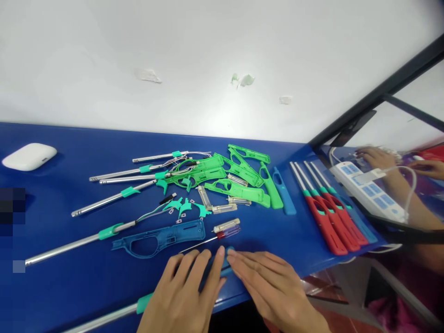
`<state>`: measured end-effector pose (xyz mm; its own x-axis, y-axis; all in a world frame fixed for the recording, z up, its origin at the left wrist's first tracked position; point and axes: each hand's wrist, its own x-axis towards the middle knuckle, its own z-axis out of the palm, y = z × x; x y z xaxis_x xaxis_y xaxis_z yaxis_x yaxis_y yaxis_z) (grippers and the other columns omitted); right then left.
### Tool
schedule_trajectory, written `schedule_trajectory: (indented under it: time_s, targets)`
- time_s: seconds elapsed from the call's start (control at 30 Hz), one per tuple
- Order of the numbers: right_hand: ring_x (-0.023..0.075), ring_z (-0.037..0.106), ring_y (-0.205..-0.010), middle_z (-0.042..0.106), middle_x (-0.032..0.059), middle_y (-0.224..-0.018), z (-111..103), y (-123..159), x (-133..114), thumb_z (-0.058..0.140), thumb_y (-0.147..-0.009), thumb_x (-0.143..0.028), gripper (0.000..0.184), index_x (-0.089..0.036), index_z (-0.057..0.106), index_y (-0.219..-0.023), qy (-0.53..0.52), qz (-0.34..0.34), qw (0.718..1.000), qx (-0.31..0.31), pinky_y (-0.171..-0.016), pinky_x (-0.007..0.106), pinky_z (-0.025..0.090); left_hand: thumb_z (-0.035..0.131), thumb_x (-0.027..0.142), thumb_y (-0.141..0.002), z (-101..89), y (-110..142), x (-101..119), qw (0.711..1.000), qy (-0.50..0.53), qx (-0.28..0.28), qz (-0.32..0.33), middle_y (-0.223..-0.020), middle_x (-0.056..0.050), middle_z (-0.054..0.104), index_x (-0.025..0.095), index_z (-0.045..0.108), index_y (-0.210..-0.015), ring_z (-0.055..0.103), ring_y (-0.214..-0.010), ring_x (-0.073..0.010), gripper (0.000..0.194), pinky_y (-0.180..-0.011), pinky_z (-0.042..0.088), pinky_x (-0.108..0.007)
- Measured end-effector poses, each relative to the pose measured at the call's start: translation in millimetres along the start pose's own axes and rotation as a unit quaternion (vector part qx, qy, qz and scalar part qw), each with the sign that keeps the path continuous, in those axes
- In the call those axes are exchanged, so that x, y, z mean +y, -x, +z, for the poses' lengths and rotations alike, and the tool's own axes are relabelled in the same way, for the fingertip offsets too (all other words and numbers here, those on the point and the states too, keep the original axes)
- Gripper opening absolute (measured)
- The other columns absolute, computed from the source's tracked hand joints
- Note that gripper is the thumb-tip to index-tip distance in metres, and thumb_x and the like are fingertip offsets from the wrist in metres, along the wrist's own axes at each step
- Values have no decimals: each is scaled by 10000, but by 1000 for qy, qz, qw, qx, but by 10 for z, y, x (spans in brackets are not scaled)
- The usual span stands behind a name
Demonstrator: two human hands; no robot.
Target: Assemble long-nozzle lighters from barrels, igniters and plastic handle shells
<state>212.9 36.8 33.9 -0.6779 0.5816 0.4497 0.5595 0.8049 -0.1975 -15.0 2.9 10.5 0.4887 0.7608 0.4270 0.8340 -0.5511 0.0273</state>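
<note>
Near the table's front edge, my left hand (187,291) curls over a blue lighter handle (227,266), its fingers covering most of it. My right hand (274,289) has its fingers together, their tips pressed on the right end of the same handle. A metal lighter tube (107,317) with a green collar sticks out left of my left hand; whether it joins the handle is hidden. Just beyond my fingers lie a screwdriver (227,232) with a clear red-purple grip, a blue handle half (163,238) and a clear fuel tank (226,225).
Green handle halves (239,192), metal tubes with wires (114,200), small green triggers (185,207) and clear tanks spread across the blue table (69,194). Assembled red lighters (328,226) lie at right by a power strip (369,189). A white case (29,156) rests far left. Another person's hand (376,162) shows behind the black frame.
</note>
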Motion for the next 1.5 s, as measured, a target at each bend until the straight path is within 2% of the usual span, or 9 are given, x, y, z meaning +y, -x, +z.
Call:
schedule_trajectory:
  time_s: [0.2, 0.33, 0.43, 0.63, 0.97, 1.13, 1.23, 1.33, 1.5]
  targets:
    - [156, 762, -1116, 776, 42, -1262, 33, 37, -32, 513, -982, -10, 421, -143, 617, -1367, -25, 37, 999, 9, -900, 280, 604, 531, 255, -1054, -38, -12, -9, 1000, 9, 2, -8, -1158, -81, 723, 202, 601, -1417, 677, -1044, -229, 374, -944, 460, -380]
    - [164, 734, -1182, 748, 44, -1329, 17, 82, -11, 447, -978, -9, 520, -214, 568, -1441, -116, 99, 988, -8, -983, 306, 599, 522, 255, -1053, -47, -8, -4, 1000, 26, 1, -14, -1190, -89, 715, 215, 592, -1430, 679, -1052, -229, 385, -945, 472, -377]
    - [186, 726, -1201, 722, 46, -1372, -11, 92, 19, 438, -994, -38, 492, -256, 596, -1406, -164, 163, 973, 16, -997, 333, 605, 518, 264, -1058, -50, -7, -8, 1000, 16, -1, -13, -1169, -88, 721, 211, 595, -1429, 675, -1048, -234, 382, -944, 470, -380]
    - [159, 777, -892, 801, 13, -1047, -23, -25, 39, 583, -1005, -136, 280, -266, 701, -1224, -184, 226, 955, 62, -839, 257, 630, 510, 271, -1062, -45, -7, -10, 1000, 10, -2, -12, -1147, -90, 723, 207, 598, -1431, 669, -1045, -237, 385, -945, 469, -378]
    - [122, 645, -640, 699, 49, -1001, 63, -45, 241, 691, -984, -268, 106, -236, 747, -1069, -110, 294, 945, 91, -656, 268, 602, 511, 265, -1058, -39, -7, -12, 1000, 15, 4, -13, -1138, -92, 724, 201, 580, -1446, 677, -1037, -238, 399, -936, 485, -376]
    - [141, 668, -683, 697, 38, -1015, -97, 36, 359, 762, -932, -394, 178, -287, 779, -1074, -116, 306, 944, 38, -628, 259, 591, 488, 264, -1068, -28, -4, -18, 1000, 10, 5, -9, -1167, -98, 724, 196, 600, -1427, 675, -1035, -243, 382, -924, 477, -382]
    - [154, 694, -718, 711, 33, -983, -138, 84, 393, 762, -926, -433, 159, -285, 790, -979, -130, 305, 943, 12, -643, 249, 589, 476, 257, -1071, -19, -7, -19, 1000, 3, 4, -3, -1173, -94, 728, 196, 615, -1408, 674, -1040, -253, 370, -921, 468, -392]
    - [177, 724, -821, 717, 37, -946, -89, 104, 393, 693, -985, -395, 183, -258, 768, -889, -140, 301, 943, 15, -761, 263, 594, 473, 254, -1070, -20, -14, -22, 1000, -1, 5, -2, -1163, -90, 733, 193, 617, -1402, 675, -1032, -256, 367, -914, 464, -396]
    - [190, 708, -934, 705, 41, -992, -9, 88, 375, 630, -1029, -300, 139, -249, 733, -950, -149, 281, 948, 11, -853, 284, 550, 482, 253, -1066, -37, -21, -18, 1000, -7, 11, 2, -1146, -93, 737, 184, 614, -1400, 678, -1026, -260, 366, -911, 467, -402]
